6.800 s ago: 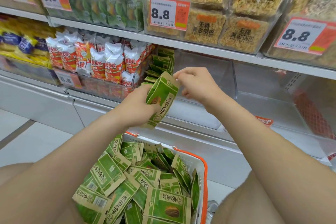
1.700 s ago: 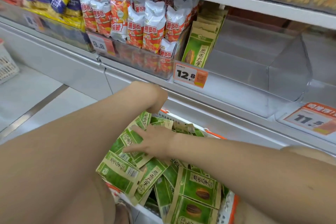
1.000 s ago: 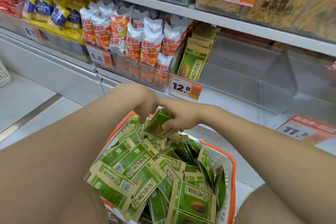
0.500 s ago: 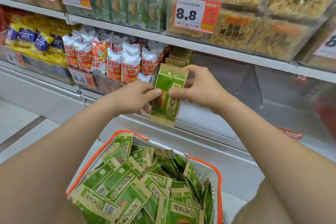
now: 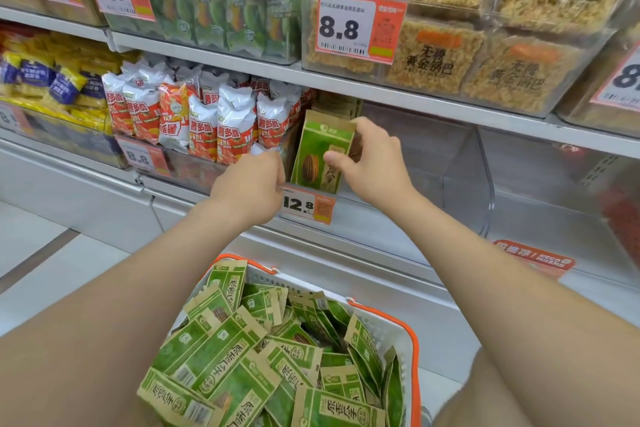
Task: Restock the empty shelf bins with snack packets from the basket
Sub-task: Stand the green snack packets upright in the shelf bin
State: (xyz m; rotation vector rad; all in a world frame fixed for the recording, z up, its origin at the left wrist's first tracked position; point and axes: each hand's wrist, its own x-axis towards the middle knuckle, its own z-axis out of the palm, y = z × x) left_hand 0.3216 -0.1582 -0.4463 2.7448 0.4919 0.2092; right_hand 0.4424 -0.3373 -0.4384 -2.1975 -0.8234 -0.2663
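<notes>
My right hand [image 5: 372, 168] pinches a green snack packet [image 5: 317, 149] with the thumb on its front, and holds it upright at the front of the clear shelf bin [image 5: 460, 184]. More of the same packets [image 5: 341, 103] stand in a row behind it. My left hand [image 5: 249, 184] sits just left of the packet at the bin's front corner with its fingers loosely curled, and I see nothing in it. Below, the white basket with the orange rim [image 5: 414, 354] is heaped with several green packets [image 5: 235, 360].
A 12.8 price tag [image 5: 306, 206] hangs on the bin's front edge under the packet. Red-and-white snack bags [image 5: 204, 121] fill the bin to the left. The rest of the clear bin to the right holds nothing. The shelf above [image 5: 398, 94] carries boxed snacks.
Both hands lifted a packet out of the basket and carried it forward into the bin. My left hand has since come off the packet, while my right hand still holds it.
</notes>
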